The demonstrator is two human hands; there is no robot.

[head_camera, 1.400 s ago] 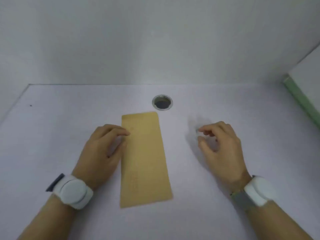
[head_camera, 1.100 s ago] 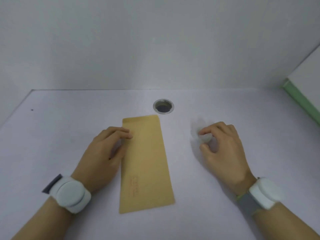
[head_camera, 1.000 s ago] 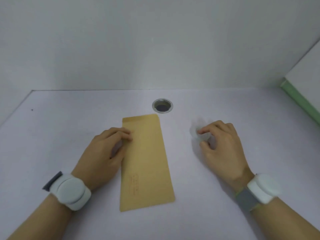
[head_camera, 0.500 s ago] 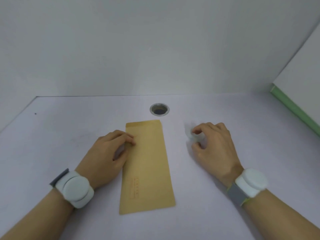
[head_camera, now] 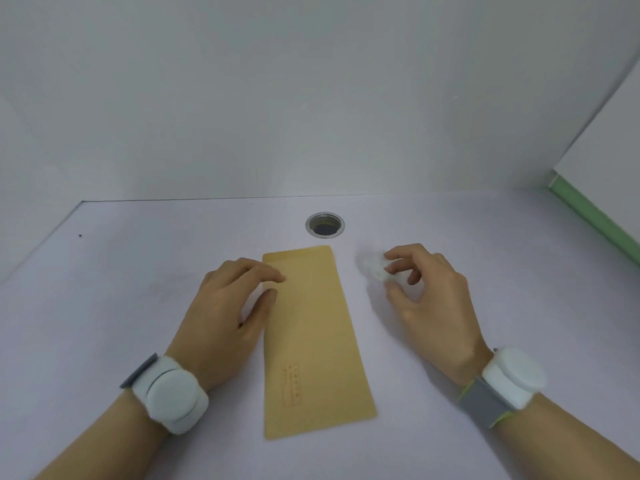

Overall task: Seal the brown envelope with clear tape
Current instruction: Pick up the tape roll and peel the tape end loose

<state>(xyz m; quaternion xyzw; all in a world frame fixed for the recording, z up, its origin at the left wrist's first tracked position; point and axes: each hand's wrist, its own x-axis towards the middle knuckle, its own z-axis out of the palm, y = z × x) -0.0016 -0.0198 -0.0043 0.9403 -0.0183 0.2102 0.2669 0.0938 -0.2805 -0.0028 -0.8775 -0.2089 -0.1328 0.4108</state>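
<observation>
Since the earlier frame the right hand point(head_camera: 429, 299) is now pinching the clear tape point(head_camera: 375, 270) between thumb and forefinger, just right of the envelope point(head_camera: 311, 341). The left hand point(head_camera: 225, 317) is still resting on the envelope's left edge, fingers curled loosely together, holding nothing, while the envelope is lying flat on the white table point(head_camera: 104, 289).

Left hand point(head_camera: 228, 306) pins envelope point(head_camera: 311, 341); right hand point(head_camera: 429, 296) pinches tape point(head_camera: 375, 268).

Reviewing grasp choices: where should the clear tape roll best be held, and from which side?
Pinch the clear tape roll across its rim from the right and above, as the right hand does: it seems to lie flat, right of the brown envelope, and that side is open.
</observation>
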